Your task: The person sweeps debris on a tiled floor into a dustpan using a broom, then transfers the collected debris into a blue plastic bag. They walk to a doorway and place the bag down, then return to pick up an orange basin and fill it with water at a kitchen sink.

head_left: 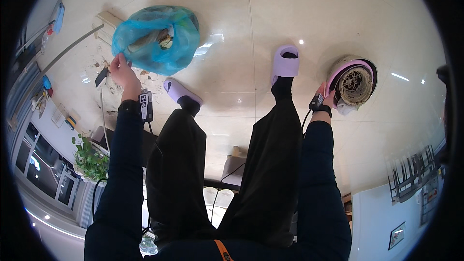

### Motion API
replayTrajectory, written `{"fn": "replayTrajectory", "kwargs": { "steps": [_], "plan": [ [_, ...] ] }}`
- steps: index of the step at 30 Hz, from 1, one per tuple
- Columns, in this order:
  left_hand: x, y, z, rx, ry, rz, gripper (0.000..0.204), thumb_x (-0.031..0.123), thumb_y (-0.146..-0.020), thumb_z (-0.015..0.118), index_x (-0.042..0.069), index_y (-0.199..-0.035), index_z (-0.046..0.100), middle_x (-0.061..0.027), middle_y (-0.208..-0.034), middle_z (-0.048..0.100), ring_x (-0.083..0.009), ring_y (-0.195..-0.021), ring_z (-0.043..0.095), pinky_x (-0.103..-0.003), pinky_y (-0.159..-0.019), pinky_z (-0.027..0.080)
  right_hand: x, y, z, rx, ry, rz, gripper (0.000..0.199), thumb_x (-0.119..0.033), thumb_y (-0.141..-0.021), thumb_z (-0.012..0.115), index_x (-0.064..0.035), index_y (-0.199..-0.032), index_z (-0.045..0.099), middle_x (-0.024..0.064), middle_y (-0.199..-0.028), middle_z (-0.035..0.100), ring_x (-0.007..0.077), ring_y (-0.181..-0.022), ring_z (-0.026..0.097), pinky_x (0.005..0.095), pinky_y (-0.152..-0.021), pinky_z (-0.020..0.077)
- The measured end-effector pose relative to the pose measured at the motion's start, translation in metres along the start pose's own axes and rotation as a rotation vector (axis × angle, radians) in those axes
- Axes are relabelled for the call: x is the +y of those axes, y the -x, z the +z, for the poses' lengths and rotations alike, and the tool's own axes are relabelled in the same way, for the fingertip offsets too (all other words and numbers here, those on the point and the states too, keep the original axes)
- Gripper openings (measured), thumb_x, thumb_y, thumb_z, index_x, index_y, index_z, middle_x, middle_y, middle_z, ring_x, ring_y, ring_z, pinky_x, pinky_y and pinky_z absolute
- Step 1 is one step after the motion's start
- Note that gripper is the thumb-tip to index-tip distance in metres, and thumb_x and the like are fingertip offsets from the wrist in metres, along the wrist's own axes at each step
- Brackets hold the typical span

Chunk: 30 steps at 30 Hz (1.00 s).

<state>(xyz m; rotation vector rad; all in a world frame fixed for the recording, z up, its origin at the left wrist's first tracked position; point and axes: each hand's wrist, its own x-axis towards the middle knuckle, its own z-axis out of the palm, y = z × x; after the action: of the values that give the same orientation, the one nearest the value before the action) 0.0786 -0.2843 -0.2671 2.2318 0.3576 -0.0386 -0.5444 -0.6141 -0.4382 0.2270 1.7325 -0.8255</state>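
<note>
A translucent blue plastic bag point(186, 50) stands on the tiled floor ahead on the left, its mouth showing pale and brownish refuse. My left hand point(124, 75) is closed, fingertips pinching the near left edge of this bag. Over on the right, my right hand point(329, 97) is closed on the near left rim of a round bin point(340, 65) with a pink inner ring. Inside the bin sits a brown, dirty, net-like round thing that I cannot name. White, crumpled plastic pokes out near my fingers.
Beside the bag lies a cream dustpan-like piece point(107, 18) with a long grey pole point(72, 52). Dark crumbs point(110, 89) litter the floor around a small black-headed tool point(101, 77). Purple slippers point(286, 63) are on my feet. A leafy plant point(92, 159) stands left.
</note>
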Motion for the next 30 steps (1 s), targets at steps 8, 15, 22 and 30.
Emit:
{"fn": "replayTrajectory", "kwargs": {
  "steps": [8, 15, 22, 30],
  "plan": [
    [0.029, 0.010, -0.057, -0.199, 0.207, -0.377, 0.037, 0.015, -0.092, 0.066, 0.000, -0.124, 0.054, -0.0101, -0.102, 0.064, -0.0162, -0.092, 0.063, -0.030, -0.082, 0.056, 0.033, 0.094, 0.086, -0.070, 0.895, -0.171, 0.030, -0.032, -0.095, 0.056, -0.0053, -0.082, 0.058, 0.0056, -0.069, 0.063, 0.0211, -0.061, 0.065, 0.0328, -0.056, 0.0553],
    [0.098, 0.042, -0.099, -0.342, 0.091, -0.047, 0.026, 0.021, -0.096, 0.062, -0.005, -0.103, 0.066, -0.0080, -0.095, 0.067, -0.0108, -0.084, 0.062, -0.025, -0.078, 0.055, 0.166, 0.285, 0.175, -1.221, 1.688, -0.920, 0.085, 0.004, -0.073, 0.065, -0.0144, -0.149, 0.030, 0.0188, -0.134, 0.048, 0.0347, -0.117, 0.054, 0.0396, -0.098, 0.0458],
    [0.208, 0.137, -0.112, -0.504, 0.275, -0.167, 0.018, 0.016, -0.097, 0.060, 0.000, -0.102, 0.067, -0.0061, -0.098, 0.069, -0.0105, -0.084, 0.062, -0.026, -0.078, 0.052, 0.214, 0.475, 0.224, -1.376, 1.353, -0.641, 0.057, -0.006, -0.080, 0.072, -0.0134, -0.132, 0.051, 0.0125, -0.104, 0.062, 0.0225, -0.080, 0.066, 0.0303, -0.070, 0.0542],
    [0.280, 0.218, -0.080, -0.499, 0.809, -0.617, 0.016, 0.010, -0.092, 0.062, 0.013, -0.106, 0.055, -0.0009, -0.106, 0.063, -0.0125, -0.090, 0.063, -0.031, -0.082, 0.053, 0.059, 0.488, 0.190, -1.146, 1.416, -1.077, 0.016, -0.003, -0.081, 0.070, -0.0004, -0.096, 0.065, 0.0116, -0.091, 0.063, 0.0226, -0.076, 0.065, 0.0284, -0.069, 0.0538]
  ]
}}
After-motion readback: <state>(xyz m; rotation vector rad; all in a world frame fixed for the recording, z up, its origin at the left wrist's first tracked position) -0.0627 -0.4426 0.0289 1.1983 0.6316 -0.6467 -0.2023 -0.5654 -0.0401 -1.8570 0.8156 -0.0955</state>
